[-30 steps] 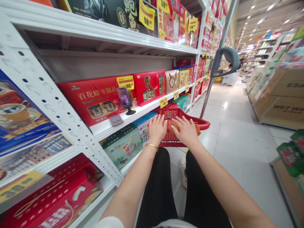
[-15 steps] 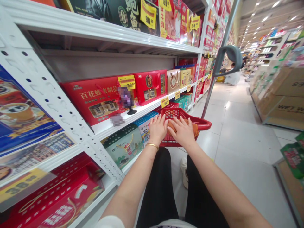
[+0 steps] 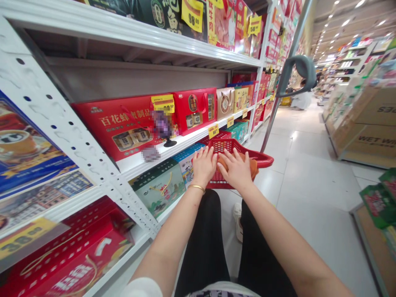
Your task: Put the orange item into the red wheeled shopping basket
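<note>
My left hand, a gold bracelet at its wrist, is stretched out palm down at the near left side of a red shopping basket. Beside it, my right hand lies flat with spread fingers, over an orange-brown soft item in the basket. Both hands look open, and no grasped thing shows in either. Whether the left palm presses on the rim cannot be made out. A long metal pole with a grey grip rises from the basket's far right side.
White shelving on the left carries red gift boxes, green boxes and yellow price tags. A small blurred object on a black stand sits at the shelf edge. Cartons line the right side of the tiled aisle.
The view has shifted slightly, so the shelves and basket sit a little further left and higher. Both hands keep nearly the same spread pose over the basket.
</note>
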`<state>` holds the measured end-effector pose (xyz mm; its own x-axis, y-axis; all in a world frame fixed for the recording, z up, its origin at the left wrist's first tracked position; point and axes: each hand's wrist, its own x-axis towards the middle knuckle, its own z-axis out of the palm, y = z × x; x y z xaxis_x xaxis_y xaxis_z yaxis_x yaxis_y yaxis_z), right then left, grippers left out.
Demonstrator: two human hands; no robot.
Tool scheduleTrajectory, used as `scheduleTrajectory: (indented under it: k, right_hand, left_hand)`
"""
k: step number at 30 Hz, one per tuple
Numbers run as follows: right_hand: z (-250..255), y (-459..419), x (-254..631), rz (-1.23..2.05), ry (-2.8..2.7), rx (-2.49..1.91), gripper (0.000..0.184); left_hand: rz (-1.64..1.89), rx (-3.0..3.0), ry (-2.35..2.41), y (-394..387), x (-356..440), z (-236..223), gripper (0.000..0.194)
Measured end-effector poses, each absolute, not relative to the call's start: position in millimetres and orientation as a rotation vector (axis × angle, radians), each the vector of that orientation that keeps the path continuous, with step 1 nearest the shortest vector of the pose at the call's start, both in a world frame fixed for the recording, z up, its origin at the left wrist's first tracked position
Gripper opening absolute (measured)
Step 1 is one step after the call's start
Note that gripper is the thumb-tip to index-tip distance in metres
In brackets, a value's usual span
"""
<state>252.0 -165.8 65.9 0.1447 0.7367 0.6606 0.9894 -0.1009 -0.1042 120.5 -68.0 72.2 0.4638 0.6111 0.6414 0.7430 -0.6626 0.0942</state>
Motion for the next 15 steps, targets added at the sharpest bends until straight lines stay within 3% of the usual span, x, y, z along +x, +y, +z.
scheduleTrajectory:
  k: [8, 15]
  right_hand:
    - [62.6, -193.6, 311.5, -0.580, -1.317, -2.072, 0.052]
    - [59.5, -171.3, 253.3, -0.639, -1.521, -1.921, 0.053]
  left_hand:
    - [-1.006, -2.513, -1.187, -69.7, 123.1, 72.3, 0.056]
    - [-0.989, -2.514, -1.217, -70.2, 121.0, 73.6, 0.055]
